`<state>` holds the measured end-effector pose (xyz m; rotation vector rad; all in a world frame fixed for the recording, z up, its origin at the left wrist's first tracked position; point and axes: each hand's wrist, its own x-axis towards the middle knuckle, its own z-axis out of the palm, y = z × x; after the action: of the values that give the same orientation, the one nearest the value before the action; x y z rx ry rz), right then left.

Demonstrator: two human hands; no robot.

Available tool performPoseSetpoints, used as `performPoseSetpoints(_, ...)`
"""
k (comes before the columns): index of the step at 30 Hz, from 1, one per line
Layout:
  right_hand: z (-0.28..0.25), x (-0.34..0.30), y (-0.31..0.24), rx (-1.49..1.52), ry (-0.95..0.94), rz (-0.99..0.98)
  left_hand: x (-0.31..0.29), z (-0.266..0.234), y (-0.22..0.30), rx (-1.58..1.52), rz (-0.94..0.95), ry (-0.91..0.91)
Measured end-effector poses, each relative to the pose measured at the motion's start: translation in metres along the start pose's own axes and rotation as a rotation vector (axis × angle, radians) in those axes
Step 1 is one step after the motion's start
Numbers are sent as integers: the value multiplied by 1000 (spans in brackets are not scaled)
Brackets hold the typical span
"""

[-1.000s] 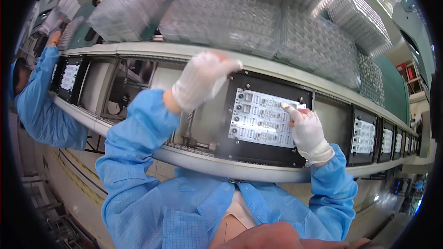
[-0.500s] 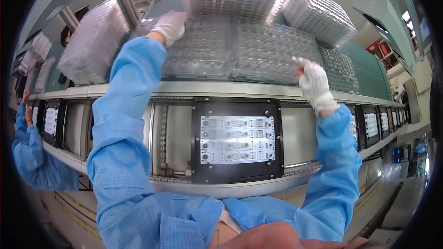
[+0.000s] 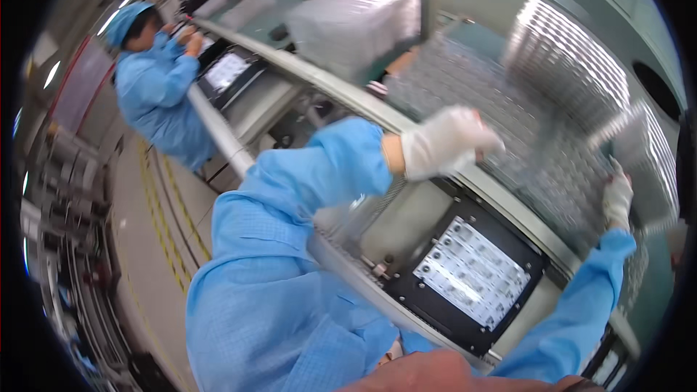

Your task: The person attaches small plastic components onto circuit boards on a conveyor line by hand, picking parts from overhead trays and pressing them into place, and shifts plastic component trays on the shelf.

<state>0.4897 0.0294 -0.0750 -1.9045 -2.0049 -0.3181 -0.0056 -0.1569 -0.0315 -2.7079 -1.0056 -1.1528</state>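
Head view: the board panel (image 3: 472,272), a white sheet of four strips, lies flat inside the black carrier plate (image 3: 501,232), on the body side of the left hand (image 3: 451,144) and to the left of the right hand (image 3: 617,196). Placement of the panel in the plate is judged complete. Small raised parts show on its strips, but blur hides whether any position is unfilled; the amount of work left cannot be determined. Neither hand touches the panel. The gloved left hand is raised near the conveyor rail (image 3: 410,125), fingers bent and pointing right; whether it grips a small part cannot be told. The gloved right hand is at the right end of the low clear trays (image 3: 472,76), fingertips at or just beside their edge; a grasp cannot be confirmed. These trays occupy the desk (image 3: 479,33) beyond and between the hands. A tall tray stack (image 3: 573,65) rises beyond them and limits reach to the rear; a second stack (image 3: 657,163) stands just beside the right hand, on its right. A further stack (image 3: 356,22) is beyond the left hand, to its left. The left sleeve (image 3: 319,167) crosses the conveyor and obstructs the view of that section. Well left of both hands, a co-worker (image 3: 156,94) attends the same line.
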Motion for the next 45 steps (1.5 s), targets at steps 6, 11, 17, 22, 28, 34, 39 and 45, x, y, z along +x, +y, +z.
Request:
performPoseSetpoints(6, 12, 33, 26, 19, 20, 5, -51, 18, 44, -66, -71, -176)
performPoseSetpoints(11, -23, -77, -44, 725, 208, -224, -81, 25, 48, -91, -75, -173)
performPoseSetpoints(17, 4, -211, -58, 1029, 230, 89, -86, 29, 44, -262, -96, -58)
performPoseSetpoints(22, 10, -229, -82, 1245, 266, 358, -89, 31, 45, -256, -87, -45)
performPoseSetpoints(28, 11, -242, -99, 1313, 299, 307, -100, 29, 42, -184, -111, 11)
performPoseSetpoints(34, -13, -247, -200, 1013, 242, 321, -118, -5, 58, -333, -297, 107)
performPoseSetpoints(39, -18, -251, -213, 1083, 182, 276, -125, -17, 54, -120, -223, -41)
performPoseSetpoints(45, -23, -257, -210, 1114, 269, 318, -121, -9, 63, 13, 11, -135)
